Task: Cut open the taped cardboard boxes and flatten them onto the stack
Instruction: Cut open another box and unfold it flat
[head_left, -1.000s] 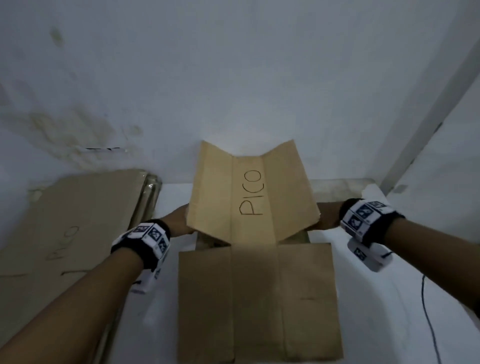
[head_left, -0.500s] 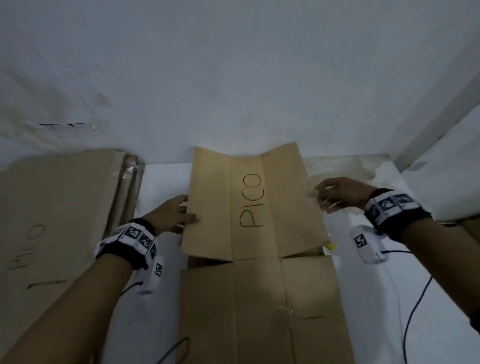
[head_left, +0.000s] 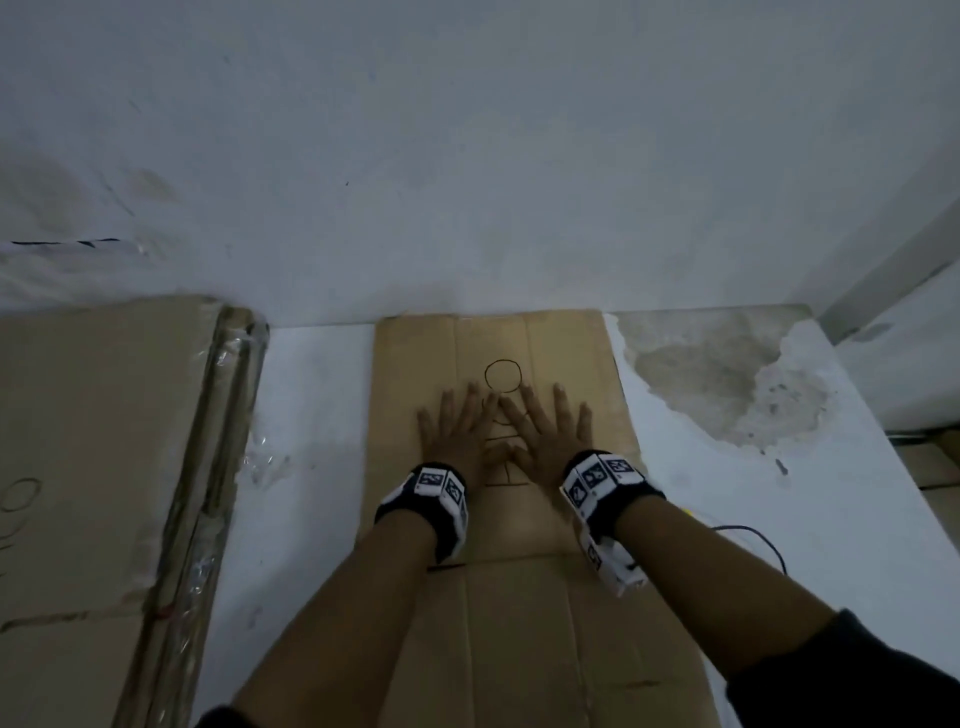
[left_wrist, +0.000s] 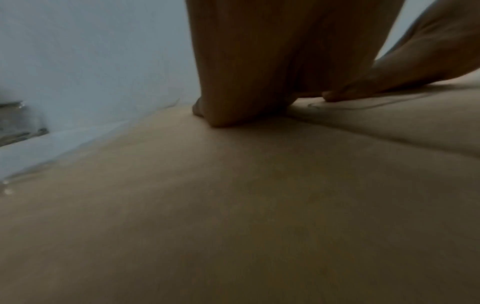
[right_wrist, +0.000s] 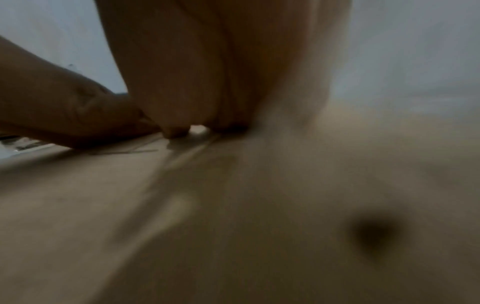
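Observation:
A brown cardboard box (head_left: 415, 364) with black hand-written letters lies flattened on the white table (head_left: 311, 395), its far edge against the wall. My left hand (head_left: 457, 421) and right hand (head_left: 545, 421) press flat on it side by side, fingers spread and straight, thumbs touching over the lettering. The wrist views are blurred: each shows a palm on cardboard (left_wrist: 233, 205), with the left hand (left_wrist: 246, 72) and the right hand (right_wrist: 207, 72) seen from below. The stack of flattened boxes (head_left: 88, 441) lies at the left, with clear tape along its right edge.
The wall (head_left: 467, 156) stands right behind the table. A patch of peeled paint (head_left: 717, 384) marks the table's right part. A black cable (head_left: 753, 535) trails off near my right forearm. Crumpled clear tape (head_left: 265, 457) lies between stack and box.
The raised far panel of the box has gone down flat. Both hands left its side edges and moved onto its top, now pressing it with open palms.

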